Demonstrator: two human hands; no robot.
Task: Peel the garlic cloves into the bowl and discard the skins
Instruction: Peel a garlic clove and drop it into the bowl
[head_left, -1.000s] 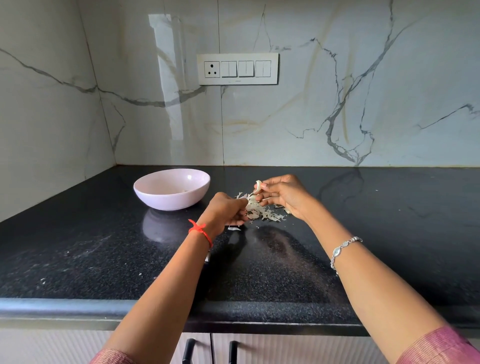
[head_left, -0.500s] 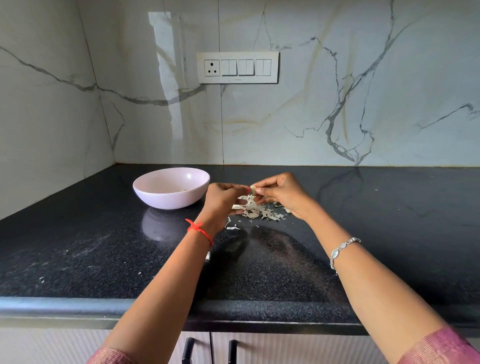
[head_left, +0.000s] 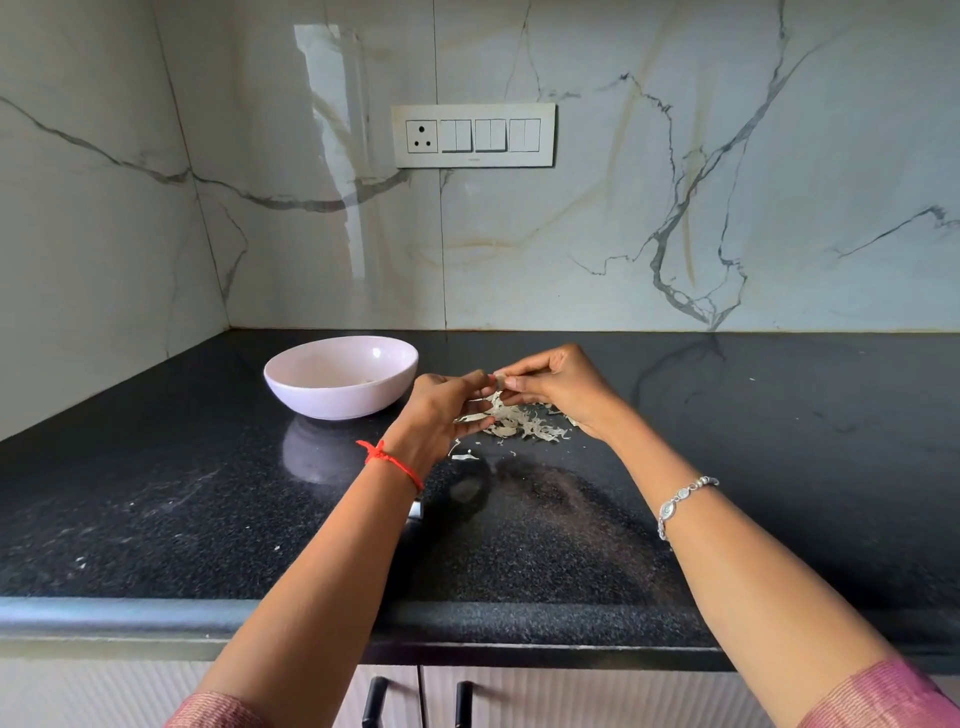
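The fingers of the right hand are curled, with thumb and forefinger pinching a small pale clove. The fingers of the left hand meet it from the other side, their tips closed on the same clove, so both hands grip it between them. The clove is held in the air just above the tabletop, over the near edge of a loose pile of skins.

The left hand shows its back to the camera, knuckles up, its lower fingers folded in toward the palm. The right hand is turned palm-down with the wrist bent inward. Both forearms reach forward from the lower corners and converge at the clove. A red thread circles the left wrist, a silver bracelet the right.

A few stray skin scraps lie just in front of the pile. The bowl stands on the tabletop just left of the hands, apart from them; small pale pieces lie inside it, too faint to tell what they are. Behind is a marble wall with a switch panel.
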